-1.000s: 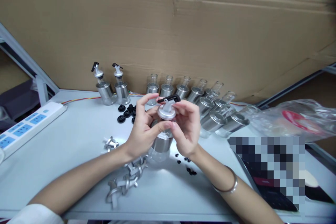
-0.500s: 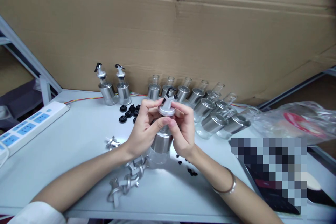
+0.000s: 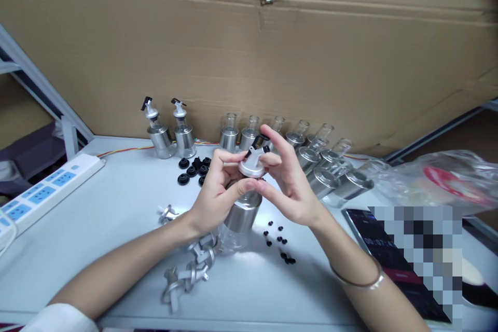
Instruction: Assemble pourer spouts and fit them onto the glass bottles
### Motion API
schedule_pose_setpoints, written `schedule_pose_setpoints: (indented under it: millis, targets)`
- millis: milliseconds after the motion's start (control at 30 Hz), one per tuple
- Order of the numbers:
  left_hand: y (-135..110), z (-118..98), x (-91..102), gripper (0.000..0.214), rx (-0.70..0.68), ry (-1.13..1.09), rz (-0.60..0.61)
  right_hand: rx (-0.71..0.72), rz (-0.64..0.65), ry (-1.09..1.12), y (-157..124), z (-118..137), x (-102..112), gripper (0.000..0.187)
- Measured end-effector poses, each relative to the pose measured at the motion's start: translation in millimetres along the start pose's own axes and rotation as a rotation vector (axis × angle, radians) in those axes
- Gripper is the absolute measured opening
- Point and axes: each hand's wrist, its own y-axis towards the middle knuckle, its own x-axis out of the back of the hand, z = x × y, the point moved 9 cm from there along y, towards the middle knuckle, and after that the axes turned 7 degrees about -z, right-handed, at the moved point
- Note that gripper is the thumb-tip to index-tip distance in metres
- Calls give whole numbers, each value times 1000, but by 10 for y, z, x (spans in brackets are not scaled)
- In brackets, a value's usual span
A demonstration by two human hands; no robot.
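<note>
Above the table's middle, my left hand [image 3: 216, 194] is closed round the base of a silver pour spout [image 3: 252, 165] with a black flip lever [image 3: 260, 141]. My right hand [image 3: 293, 187] grips the same spout from the right, its thumb at the rim and its index finger raised beside the lever. Directly below is a glass oil bottle [image 3: 243, 213] with a steel band, tilted slightly; the hands hide its neck. Several loose silver spout tops [image 3: 190, 272] lie left of it, and several tiny black plugs [image 3: 279, 239] to its right.
Two bottles with spouts [image 3: 183, 135] stand at the back left, near black ribbed stoppers [image 3: 183, 179]. Several open-necked bottles [image 3: 229, 135] line the back right. A power strip [image 3: 46, 192] lies left; a phone [image 3: 392, 249] and plastic bag [image 3: 439, 181] are right. Cardboard [image 3: 249, 57] walls the back.
My right hand has loosened and shifted right, its index finger lifting from the spout's side to beside the lever. More tiny black plugs show. The spout has moved slightly right.
</note>
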Motion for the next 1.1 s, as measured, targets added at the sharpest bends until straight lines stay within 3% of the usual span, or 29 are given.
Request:
schedule_pose_setpoints:
  millis: [133,300,433,600,900,1100]
  targets:
    - [-4,43,32,33,44,21,-61,-181,26,96,-13,-81,20,56]
    - [-17,96,89,43,53,69,-107,-282,17,224,-36,-149,-20,49]
    - [-23,159,118,53,76,88,-109,-317,34,289,-36,-180,-27,43]
    - [9,160,113,47,65,127,-53,-304,29,284,-32,-186,-5,42]
    - [187,-90,139,42,-142,342,67,-85,-57,-72,-9,-110,68,51]
    - [584,-530,450,45,-418,569,4,-79,-57,-255,46,-75,179,56]
